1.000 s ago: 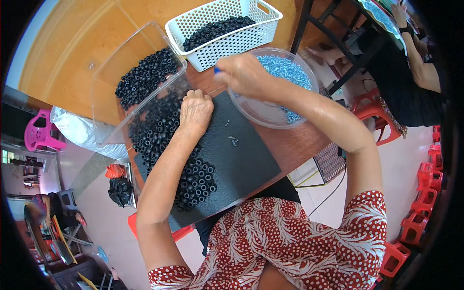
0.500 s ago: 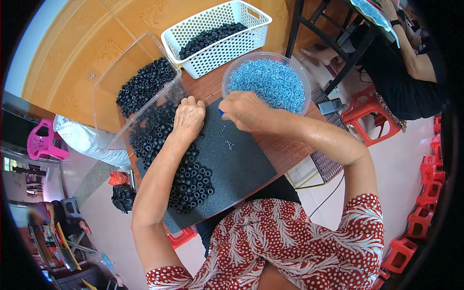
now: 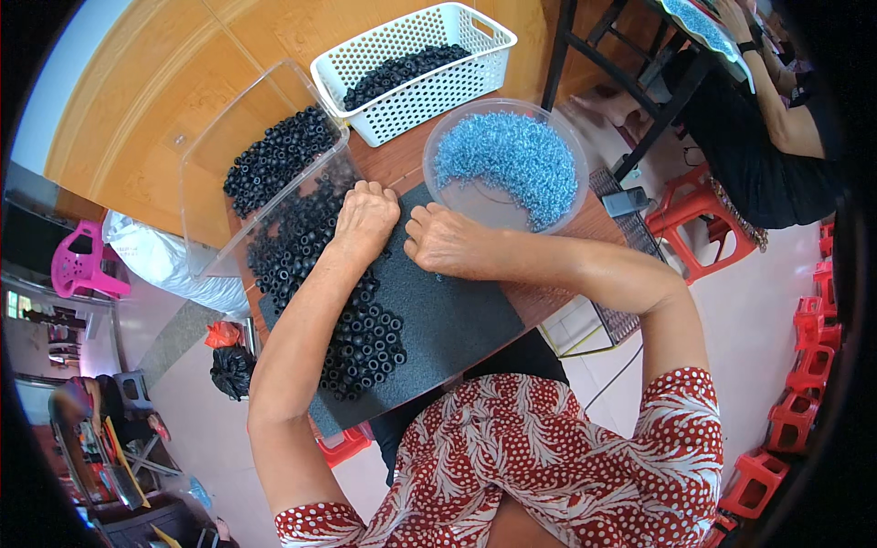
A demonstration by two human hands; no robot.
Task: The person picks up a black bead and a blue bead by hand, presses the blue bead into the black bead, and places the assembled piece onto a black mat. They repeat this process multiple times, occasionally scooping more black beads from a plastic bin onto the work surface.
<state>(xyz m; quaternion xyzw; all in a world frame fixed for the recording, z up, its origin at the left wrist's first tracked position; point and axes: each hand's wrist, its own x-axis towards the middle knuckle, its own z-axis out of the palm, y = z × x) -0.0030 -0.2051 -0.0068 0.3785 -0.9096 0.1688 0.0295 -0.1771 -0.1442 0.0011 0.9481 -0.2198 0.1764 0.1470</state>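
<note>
My left hand (image 3: pixel 367 219) is closed at the upper end of a dark grey mat (image 3: pixel 448 333), beside a heap of small black rings (image 3: pixel 365 347). What its fingers hold, if anything, is hidden. Close to its right, my right hand (image 3: pixel 448 241) is also closed, knuckles up, low over the mat, and its fingertips are out of sight. A narrow gap separates the two hands. Just beyond the right hand stands a round translucent tub (image 3: pixel 489 203) of tiny shiny blue pieces (image 3: pixel 502 151), with part of its bottom bare.
A clear plastic box (image 3: pixel 212 251) lies tilted, black rings spilling onto the mat. Behind it, a white perforated basket (image 3: pixel 429 110) holds more. Under the mat is a brown wooden table (image 3: pixel 402 151). Another person sits at right near a red stool (image 3: pixel 699 215).
My right hand has come down toward the left hand; the bit of blue seen at its fingers is hidden now. My left hand has shifted slightly right. The tub's bare bottom now shows.
</note>
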